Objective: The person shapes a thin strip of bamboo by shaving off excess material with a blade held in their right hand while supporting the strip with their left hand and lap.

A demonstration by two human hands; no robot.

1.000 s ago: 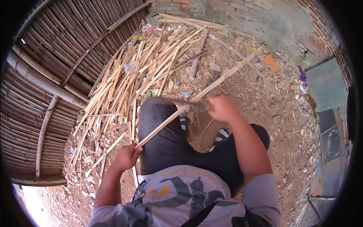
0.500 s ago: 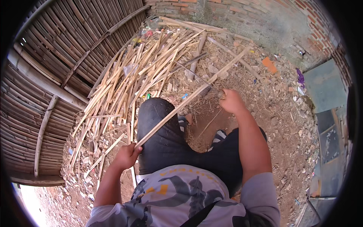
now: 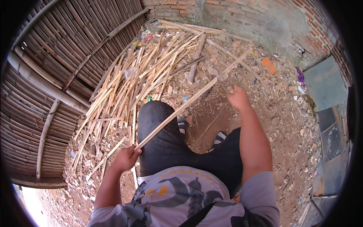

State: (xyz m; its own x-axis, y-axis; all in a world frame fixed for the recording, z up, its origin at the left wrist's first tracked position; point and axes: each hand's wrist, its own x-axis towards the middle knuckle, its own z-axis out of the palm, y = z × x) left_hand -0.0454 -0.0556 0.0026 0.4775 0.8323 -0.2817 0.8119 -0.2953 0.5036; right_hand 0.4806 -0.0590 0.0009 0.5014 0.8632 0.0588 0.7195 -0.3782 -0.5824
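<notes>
My left hand (image 3: 126, 158) is closed around the near end of a long bamboo strip (image 3: 177, 112). The strip slants across my left thigh (image 3: 155, 119) and up to the right, its far end over the littered ground. To the right of the strip and apart from it, my right hand (image 3: 239, 98) is closed on a knife (image 3: 230, 89). Only a small bit of the knife shows at my fingers; its blade cannot be made out now.
Many split bamboo strips (image 3: 124, 81) lie heaped at the left, beside a bamboo-pole wall (image 3: 45, 87). Thicker poles (image 3: 196, 62) lie beyond my feet. A brick wall (image 3: 242, 19) closes the far side. Grey panels (image 3: 327, 85) lean at the right. Rubble covers the dirt floor (image 3: 280, 136).
My right hand has moved a little up and to the right, away from the strip. The thin dark blade seen across the strip earlier no longer shows. My left hand has barely moved.
</notes>
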